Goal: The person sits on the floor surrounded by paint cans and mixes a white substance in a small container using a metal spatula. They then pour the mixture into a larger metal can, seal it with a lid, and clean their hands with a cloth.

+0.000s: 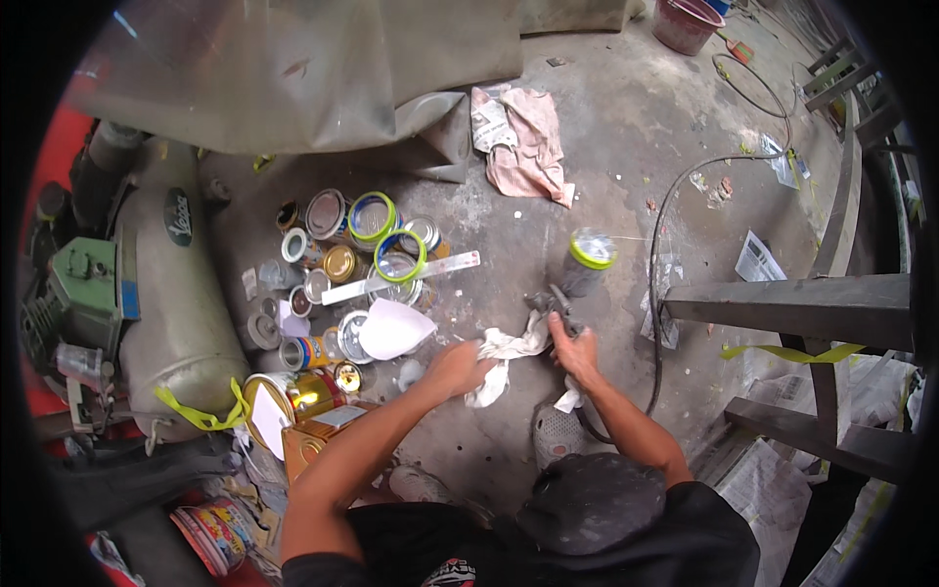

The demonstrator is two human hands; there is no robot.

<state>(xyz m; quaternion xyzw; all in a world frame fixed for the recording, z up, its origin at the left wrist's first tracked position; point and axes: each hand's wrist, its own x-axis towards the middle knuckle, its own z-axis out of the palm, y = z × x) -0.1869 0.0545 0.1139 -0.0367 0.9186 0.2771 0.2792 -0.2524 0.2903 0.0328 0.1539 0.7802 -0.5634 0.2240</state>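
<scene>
My right hand [575, 350] is wrapped round the handle of a spray gun [554, 305], whose grey cup [584, 278] has a yellow-green rim. A dark hose [653, 377] runs from below that hand and curves off to the right. My left hand [462, 370] is closed on a crumpled white rag [516, 344], which reaches across to the gun. The left fingers are blurred and partly hidden. To the left of my hands stand several paint cans [340, 262] and clear cups with green rims [399, 256]. A white mixing stick [445, 266] lies across them, near a white paper piece [396, 329].
An air compressor tank [176, 293] stands at the far left, behind a large yellow can [269, 406]. Dark metal beams [782, 305] jut in from the right. A pink cloth [533, 147] lies ahead, by a grey draped cover [323, 78]. A maroon bucket [685, 27] is farther off.
</scene>
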